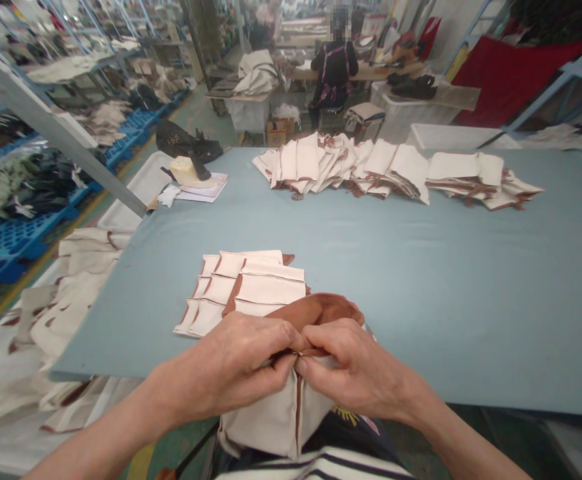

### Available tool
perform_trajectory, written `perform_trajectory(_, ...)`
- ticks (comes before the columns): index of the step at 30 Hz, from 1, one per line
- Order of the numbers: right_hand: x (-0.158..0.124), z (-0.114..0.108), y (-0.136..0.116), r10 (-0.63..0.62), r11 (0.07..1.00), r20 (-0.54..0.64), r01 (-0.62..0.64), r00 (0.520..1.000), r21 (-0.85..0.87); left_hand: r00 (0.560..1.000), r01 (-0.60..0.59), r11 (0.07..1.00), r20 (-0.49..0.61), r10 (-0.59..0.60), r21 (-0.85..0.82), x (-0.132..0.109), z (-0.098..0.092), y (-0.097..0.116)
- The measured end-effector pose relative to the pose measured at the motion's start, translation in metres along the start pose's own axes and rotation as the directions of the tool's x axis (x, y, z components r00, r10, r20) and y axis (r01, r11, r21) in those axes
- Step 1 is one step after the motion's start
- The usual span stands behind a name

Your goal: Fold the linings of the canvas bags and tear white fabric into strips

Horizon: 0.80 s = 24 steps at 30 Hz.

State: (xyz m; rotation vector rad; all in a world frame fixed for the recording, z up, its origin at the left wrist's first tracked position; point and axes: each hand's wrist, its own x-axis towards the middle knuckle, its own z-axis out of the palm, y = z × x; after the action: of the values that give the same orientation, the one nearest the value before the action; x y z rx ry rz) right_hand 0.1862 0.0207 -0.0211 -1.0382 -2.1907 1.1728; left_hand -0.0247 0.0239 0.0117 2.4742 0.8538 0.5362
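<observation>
Close to my body, at the table's front edge, I hold a cream fabric piece with brown lining and a dark brown seam running down its middle. My left hand pinches its upper edge just left of that seam. My right hand pinches the same edge on the right, and the fingertips of both hands nearly touch. Brown lining bulges up behind my fingers. Beyond my left hand lies a stack of flat cream pieces with brown edges, overlapping each other on the table.
The blue-green table spreads ahead. Piles of cream pieces line its far side. A yellow block and papers sit at the far left corner. Fabric-filled bins stand on the left. A person sits at a distant workbench.
</observation>
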Motion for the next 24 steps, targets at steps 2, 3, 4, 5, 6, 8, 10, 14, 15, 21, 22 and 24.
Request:
perform_trajectory(2,0.000,0.002,-0.001,0.024,0.997,-0.001,-0.024,1.000,0.069,0.998,-0.053,0.998,-0.019,0.054,0.042,-0.001,0.002,0.001)
perform_trajectory(3,-0.001,0.003,-0.001,0.041,0.993,-0.004,-0.040,0.999,0.112,0.997,-0.073,0.995,-0.034,0.076,0.065,-0.002,0.003,0.001)
perform_trajectory(4,-0.002,0.004,0.000,0.061,0.986,-0.007,-0.059,0.998,0.157,0.994,-0.090,0.992,-0.050,0.094,0.086,-0.003,0.004,0.002)
perform_trajectory(5,-0.003,0.006,0.000,0.085,0.976,-0.005,-0.082,0.996,0.203,0.991,-0.108,0.989,-0.065,0.115,0.101,-0.004,0.006,0.003)
perform_trajectory(6,-0.005,0.007,0.001,0.106,0.962,0.000,-0.103,0.994,0.252,0.988,-0.127,0.986,-0.076,0.136,0.110,-0.005,0.007,0.003)
perform_trajectory(8,-0.009,0.008,0.004,0.135,0.928,0.022,-0.134,0.991,0.349,0.978,-0.178,0.975,-0.082,0.189,0.131,-0.005,0.008,0.005)
perform_trajectory(10,-0.012,0.010,0.008,0.144,0.862,0.078,-0.163,0.987,0.481,0.966,-0.231,0.959,-0.076,0.246,0.167,-0.005,0.006,0.007)
perform_trajectory(14,-0.016,0.013,0.018,0.103,0.654,0.179,-0.203,0.978,0.729,0.954,-0.287,0.919,-0.004,0.299,0.272,-0.003,-0.001,0.011)
perform_trajectory(15,-0.017,0.014,0.020,0.105,0.617,0.190,-0.214,0.976,0.757,0.954,-0.292,0.910,0.021,0.299,0.295,-0.003,-0.003,0.012)
perform_trajectory(21,-0.017,0.023,0.023,0.161,0.578,0.212,-0.266,0.964,0.772,0.944,-0.330,0.867,0.104,0.314,0.373,-0.005,-0.003,0.011)
perform_trajectory(22,-0.016,0.025,0.023,0.164,0.568,0.211,-0.267,0.964,0.778,0.944,-0.329,0.869,0.106,0.312,0.368,-0.006,-0.003,0.011)
perform_trajectory(24,-0.015,0.029,0.022,0.169,0.536,0.215,-0.273,0.962,0.799,0.944,-0.330,0.883,0.093,0.317,0.335,-0.007,-0.003,0.010)
